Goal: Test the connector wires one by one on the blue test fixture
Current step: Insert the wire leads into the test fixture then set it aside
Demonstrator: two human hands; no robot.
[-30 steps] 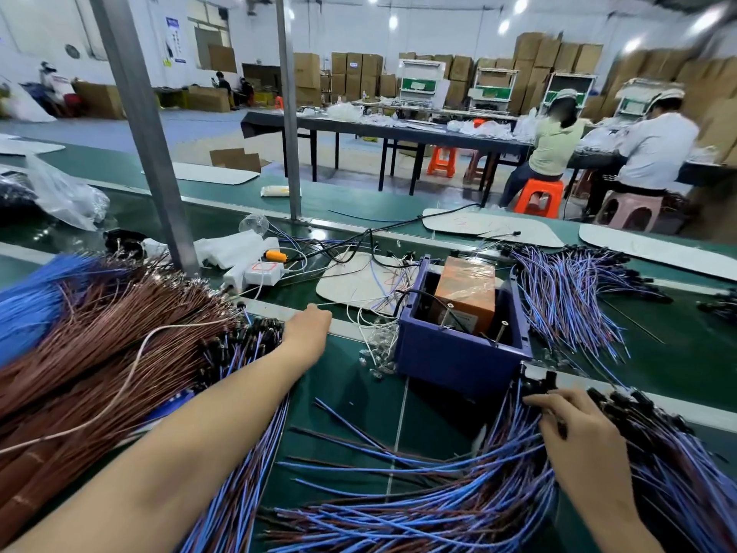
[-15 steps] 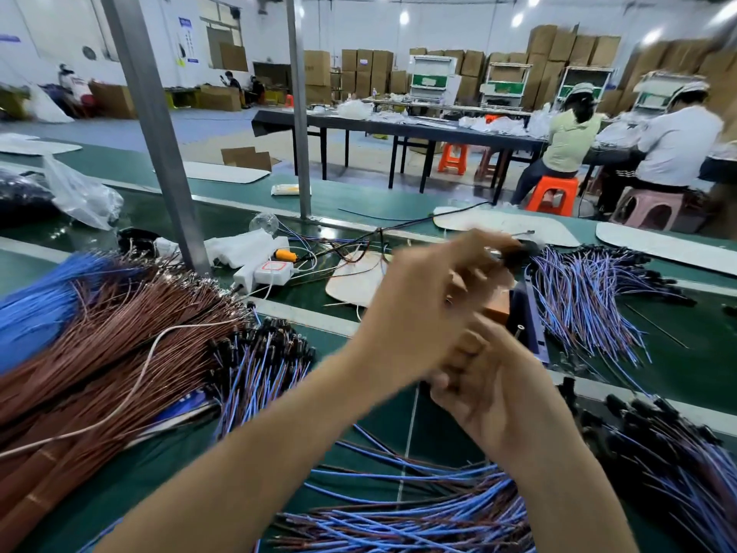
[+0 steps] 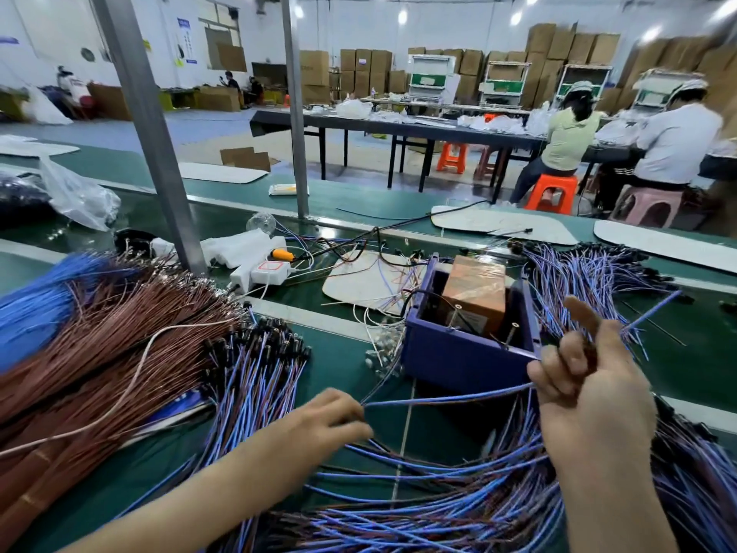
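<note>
Green bench [image 3: 339,369], items on view:
- blue test fixture [image 3: 458,357], open-topped, orange block [image 3: 474,289] inside.
- One connector wire [image 3: 446,399], stretched before it; left hand [image 3: 331,419] pinches one end, right hand [image 3: 594,397] grips the other, forefinger raised.
- Loose blue wires [image 3: 438,508], heaped beneath.
- Brown wire bundle [image 3: 99,353], far left.

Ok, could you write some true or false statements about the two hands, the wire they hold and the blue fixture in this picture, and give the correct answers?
1. One blue wire stretches between the left hand and the right hand. True.
2. The blue test fixture stands to the left of the brown wire bundle. False: it stands to the right of it.
3. A brown block sits inside the fixture. True.
4. The right hand lies flat and holds nothing. False: it is raised beside the fixture, with fingers curled on the wire.
</note>
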